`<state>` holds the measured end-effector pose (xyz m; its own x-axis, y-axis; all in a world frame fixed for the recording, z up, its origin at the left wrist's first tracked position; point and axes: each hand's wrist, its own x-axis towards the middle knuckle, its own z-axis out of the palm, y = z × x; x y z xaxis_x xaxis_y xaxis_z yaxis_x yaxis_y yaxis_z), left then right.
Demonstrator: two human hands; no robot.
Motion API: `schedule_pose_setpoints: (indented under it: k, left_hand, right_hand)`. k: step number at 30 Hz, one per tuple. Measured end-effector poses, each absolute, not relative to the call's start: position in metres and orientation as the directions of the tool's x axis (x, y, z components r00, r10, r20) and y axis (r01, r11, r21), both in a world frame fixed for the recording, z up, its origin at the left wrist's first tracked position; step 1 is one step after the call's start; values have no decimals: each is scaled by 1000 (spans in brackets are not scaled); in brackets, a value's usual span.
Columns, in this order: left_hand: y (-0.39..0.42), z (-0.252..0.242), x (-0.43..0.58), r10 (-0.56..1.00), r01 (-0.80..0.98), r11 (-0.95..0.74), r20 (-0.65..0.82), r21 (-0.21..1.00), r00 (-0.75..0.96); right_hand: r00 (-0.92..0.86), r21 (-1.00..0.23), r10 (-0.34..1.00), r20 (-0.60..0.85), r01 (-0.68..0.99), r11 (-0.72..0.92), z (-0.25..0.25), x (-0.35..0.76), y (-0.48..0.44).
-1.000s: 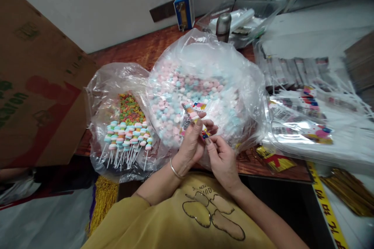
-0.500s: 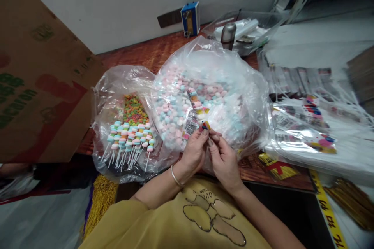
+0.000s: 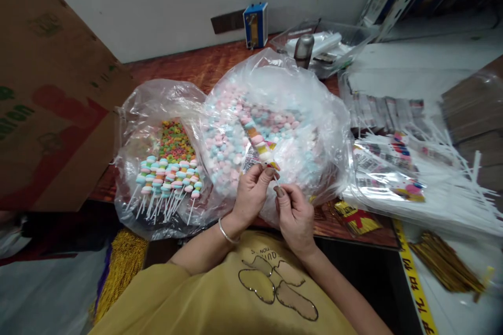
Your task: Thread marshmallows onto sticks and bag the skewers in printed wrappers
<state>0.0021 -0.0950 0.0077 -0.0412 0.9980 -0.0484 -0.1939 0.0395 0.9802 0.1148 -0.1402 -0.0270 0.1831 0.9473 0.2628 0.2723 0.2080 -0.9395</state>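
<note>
My left hand point(image 3: 251, 188) is closed on the lower end of a wrapped marshmallow skewer point(image 3: 256, 140), its thumb and forefinger pinching the printed clear wrapper. The skewer's pastel candies point up and away, over a big clear bag of pink and blue marshmallows point(image 3: 222, 149). Just below, my right hand point(image 3: 295, 214) is closed, its thumb and fingertips pinched at the white stick that comes out under the wrapper. Left of the hands, several bare marshmallow skewers point(image 3: 168, 180) lie on another clear bag, beside small colourful ring candies point(image 3: 176, 141).
A cardboard box point(image 3: 58, 104) stands at the left. To the right lie printed wrappers point(image 3: 389, 167), white sticks point(image 3: 467, 183), a yellow packet point(image 3: 357, 217) and a bundle of gold twist ties point(image 3: 446, 261). A blue device point(image 3: 256, 25) and a clear tray point(image 3: 353, 44) are at the back.
My right hand has drawn down and slightly away from my left, so a bit of white stick shows between them. My left hand still grips the wrapped skewer. The view has shifted slightly.
</note>
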Motion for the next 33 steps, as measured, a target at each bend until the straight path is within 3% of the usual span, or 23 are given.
schedule_pose_setpoints:
  k: [4,7,11,15,18,20,22,27,33]
  left_hand:
    - [-97,8,-1,994,22,-71,72,997,-82]
    - [-99,8,-5,979,281,-203,189,938,76]
    - [-98,6,-10,958,369,-254,179,894,225]
    - [-92,7,-16,971,283,-221,185,933,150]
    - [-87,8,-16,983,-80,-55,68,995,169]
    - [-85,7,-12,978,-295,99,-37,950,207]
    - [-85,4,-8,979,-393,168,-107,904,172]
    - [-91,-4,2,993,-340,113,-116,933,12]
    - [-102,-5,6,993,-40,-91,88,995,-83]
  right_hand:
    - [216,-953,947,239,237,186,-32,109,-143]
    - [243,-954,937,250,225,196,-32,108,-142]
    - [255,-958,933,253,199,205,-29,108,-139]
    - [254,-973,942,218,133,189,-33,108,-140]
    - [219,-989,964,150,51,142,-37,107,-142]
    - [175,-992,976,126,25,123,-38,106,-144]
    - [141,-993,983,117,16,115,-36,106,-145]
    - [195,-984,977,84,-141,113,-20,110,-139]
    - [217,-970,976,-29,-242,25,-15,105,-127]
